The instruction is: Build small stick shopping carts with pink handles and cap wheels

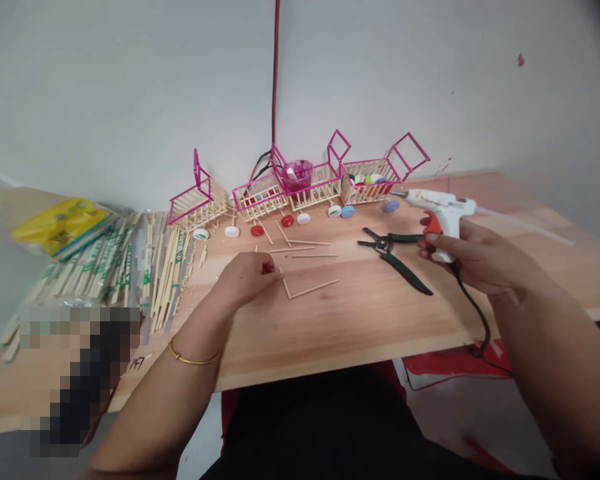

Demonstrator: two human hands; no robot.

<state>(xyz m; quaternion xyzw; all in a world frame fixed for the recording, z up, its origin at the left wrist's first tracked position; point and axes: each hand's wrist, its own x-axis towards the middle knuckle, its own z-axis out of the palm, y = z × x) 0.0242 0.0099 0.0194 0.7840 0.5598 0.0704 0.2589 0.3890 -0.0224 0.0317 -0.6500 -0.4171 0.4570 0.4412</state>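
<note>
My left hand point(247, 277) is closed in a pinch at the end of a short wooden stick point(285, 287). That stick meets a longer wooden stick point(315, 289) at a corner near the tabletop. My right hand point(485, 260) grips a white hot glue gun point(447, 207) with an orange trigger, its nozzle pointing left and a clear glue stick point(530, 225) jutting from its back. Below the gun lie wire strippers point(397, 270) with dark green handles, spread apart. More loose sticks point(315, 255) lie beyond my left hand.
Stick-built carts point(197, 207) with pink rims and bottle-cap wheels stand along the wall; one holds a plastic cup point(299, 175) stained pink. Wrapped chopsticks point(95, 260) and a yellow packet point(63, 227) lie at left. The gun's black cord point(473, 300) hangs over the table's front edge.
</note>
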